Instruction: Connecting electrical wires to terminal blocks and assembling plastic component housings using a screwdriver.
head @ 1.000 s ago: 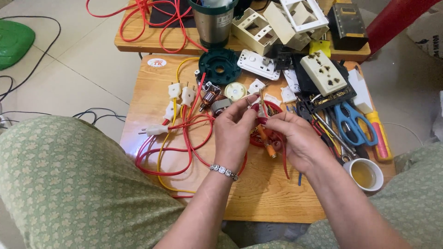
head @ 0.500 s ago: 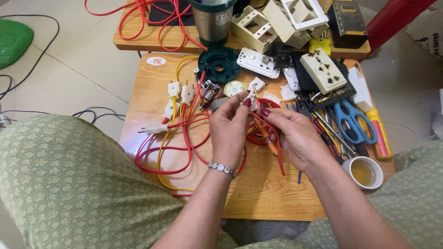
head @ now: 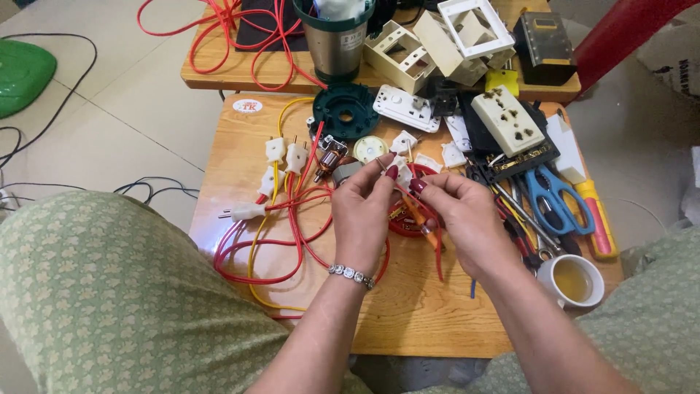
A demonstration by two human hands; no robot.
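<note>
left hand (head: 362, 211): raised over the table middle, fingertips pinched on a small white plug (head: 402, 173); beaded bracelet (head: 351, 275) on the wrist
right hand (head: 461, 213): just beside the left, fingertips meeting it at the plug, pinched on a thin red wire (head: 432, 235) that hangs down past the palm
hands: close together, fingertips almost touching, both closed on plug and wire
small white plug: in the air between the two hands, above a round red part on the table; exact wire joint too small to tell
surface: low wooden table (head: 408, 321), light brown, round sticker at far left corner; second wooden table (head: 219, 69) butted against its far edge
table left half: loops of red and yellow cable (head: 281, 226) ending in several white two-pin plugs (head: 284, 153)
table centre far: dark green round housing (head: 345, 111), small motor with copper winding just near it
table right half: white multi-socket block (head: 508, 120) on a black base, blue-handled scissors (head: 553, 197), yellow and red tool beside them, white cup (head: 572, 280) with yellowish liquid at the near right edge
far table: steel tumbler (head: 334, 36), beige and white wall boxes, black box, more red cable
room: pale tiled floor (head: 109, 109), green object (head: 22, 73) at far left, black cords on the floor, red plastic chair leg top right
person: seated, green patterned trousers on both sides of the view
</note>
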